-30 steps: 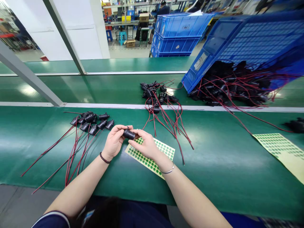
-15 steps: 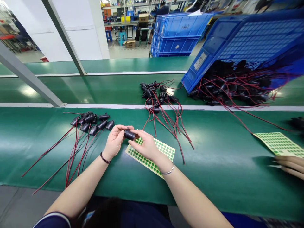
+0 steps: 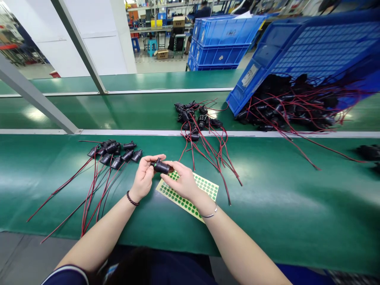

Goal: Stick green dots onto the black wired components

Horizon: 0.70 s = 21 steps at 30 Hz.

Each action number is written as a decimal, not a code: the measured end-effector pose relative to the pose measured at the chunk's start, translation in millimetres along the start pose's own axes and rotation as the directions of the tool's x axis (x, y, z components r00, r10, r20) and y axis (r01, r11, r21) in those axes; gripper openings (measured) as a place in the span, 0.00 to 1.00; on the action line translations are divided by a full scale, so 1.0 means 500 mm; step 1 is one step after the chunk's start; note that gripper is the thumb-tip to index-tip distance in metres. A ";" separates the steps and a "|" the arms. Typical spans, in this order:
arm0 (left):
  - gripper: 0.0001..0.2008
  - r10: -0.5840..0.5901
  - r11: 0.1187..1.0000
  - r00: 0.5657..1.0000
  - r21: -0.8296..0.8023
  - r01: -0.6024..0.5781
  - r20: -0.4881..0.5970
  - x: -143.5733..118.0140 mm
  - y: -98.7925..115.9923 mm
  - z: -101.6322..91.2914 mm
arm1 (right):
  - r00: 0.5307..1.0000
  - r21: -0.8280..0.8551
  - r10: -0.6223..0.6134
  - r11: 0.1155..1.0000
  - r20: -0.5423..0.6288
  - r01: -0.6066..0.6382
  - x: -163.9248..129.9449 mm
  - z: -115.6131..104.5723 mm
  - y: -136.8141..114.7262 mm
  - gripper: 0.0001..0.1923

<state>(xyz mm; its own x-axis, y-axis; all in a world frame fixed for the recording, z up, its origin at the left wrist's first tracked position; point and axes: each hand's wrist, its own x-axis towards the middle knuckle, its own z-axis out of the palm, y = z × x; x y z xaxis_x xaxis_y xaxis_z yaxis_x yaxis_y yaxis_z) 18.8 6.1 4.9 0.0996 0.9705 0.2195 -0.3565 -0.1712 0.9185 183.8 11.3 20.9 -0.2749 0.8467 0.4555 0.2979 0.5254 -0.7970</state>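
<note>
My left hand (image 3: 144, 176) and my right hand (image 3: 181, 180) pinch a small black cylindrical part (image 3: 161, 166) from its two ends, just above the table. A small green dot shows on the part near my left fingertips. A sheet of round green stickers (image 3: 204, 190) lies partly under my right hand and wrist. To the left of my left hand is a group of similar black parts (image 3: 117, 160) with long red and dark wires trailing toward me. Another pile of black parts (image 3: 190, 118) with red wires sits beyond my hands.
A tilted blue crate (image 3: 246, 79) at the back right spills many wired black parts (image 3: 285, 103) onto the green table (image 3: 267, 213). A metal post (image 3: 41, 99) slants up at the left. More black parts (image 3: 368, 152) lie at the right edge. Stacked blue crates (image 3: 219, 55) stand behind.
The part has turned in my fingers, and a green dot now shows on it. At the right, a co-worker's hand and a second sticker sheet have gone out of view.
</note>
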 end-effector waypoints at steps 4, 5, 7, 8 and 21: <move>0.13 0.005 1.000 1.000 -0.025 -0.005 0.014 0.000 0.003 0.001 | 1.000 -0.010 -0.011 1.000 -0.005 0.011 0.000 0.000 0.001 0.16; 0.13 0.007 1.000 1.000 -0.024 -0.006 0.016 0.000 0.004 0.002 | 1.000 -0.015 -0.019 1.000 -0.005 0.019 0.000 0.000 0.001 0.16; 0.12 0.005 1.000 1.000 -0.018 -0.005 0.012 -0.001 0.003 0.003 | 0.999 -0.025 -0.036 0.999 -0.004 0.036 -0.001 0.000 0.002 0.16; 0.11 0.003 1.000 1.000 -0.019 -0.003 0.010 0.000 0.003 0.003 | 0.999 -0.029 -0.042 0.999 -0.003 0.042 -0.001 0.000 0.002 0.16; 0.11 -0.022 0.999 1.000 -0.050 0.021 -0.020 -0.002 0.006 0.009 | 0.994 -0.078 -0.108 0.991 -0.009 0.107 -0.002 -0.001 0.003 0.17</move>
<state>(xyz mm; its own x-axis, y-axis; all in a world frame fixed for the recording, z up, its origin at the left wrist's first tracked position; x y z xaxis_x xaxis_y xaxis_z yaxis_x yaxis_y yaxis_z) 21.7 4.0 9.1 0.0883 0.9772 0.1929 -0.4008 -0.1425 0.9050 184.9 11.5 19.3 -0.2969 0.7856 0.5428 0.3371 0.6181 -0.7102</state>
